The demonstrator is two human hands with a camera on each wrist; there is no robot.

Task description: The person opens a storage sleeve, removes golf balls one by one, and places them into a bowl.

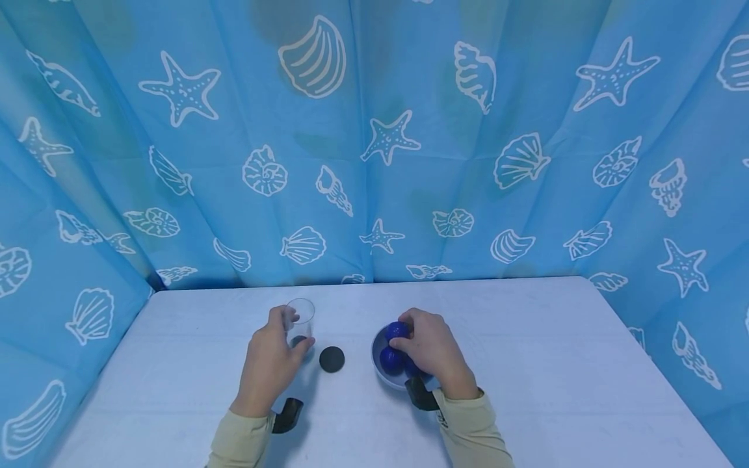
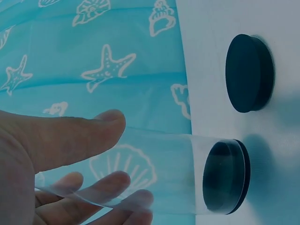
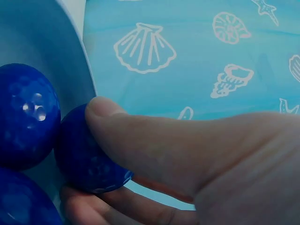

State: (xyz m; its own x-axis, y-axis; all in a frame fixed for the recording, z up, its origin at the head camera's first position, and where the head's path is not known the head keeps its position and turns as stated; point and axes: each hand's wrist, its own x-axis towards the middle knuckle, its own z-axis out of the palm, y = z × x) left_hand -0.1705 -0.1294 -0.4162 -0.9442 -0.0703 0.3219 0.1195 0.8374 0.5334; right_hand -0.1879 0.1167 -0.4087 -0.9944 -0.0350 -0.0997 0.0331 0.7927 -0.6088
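Note:
My left hand (image 1: 270,364) holds a clear cylindrical container (image 1: 300,328) upright between thumb and fingers. Its black base (image 2: 226,178) shows in the left wrist view, and I see nothing inside it. Just right of it, a round black lid (image 1: 331,359) lies flat on the table. My right hand (image 1: 435,344) reaches into a grey-blue bowl (image 1: 376,365), where thumb and fingers pinch a dark blue golf ball (image 3: 91,154) near the far rim. Other dimpled blue golf balls (image 3: 27,117) sit in the bowl beside it, partly hidden by the hand in the head view.
A white-covered table (image 1: 556,364) carries everything, its far edge running along a blue curtain (image 1: 421,195) with white shells and starfish. Black wrist mounts (image 1: 287,416) stick out from both cuffs, the right one over the bowl's near rim.

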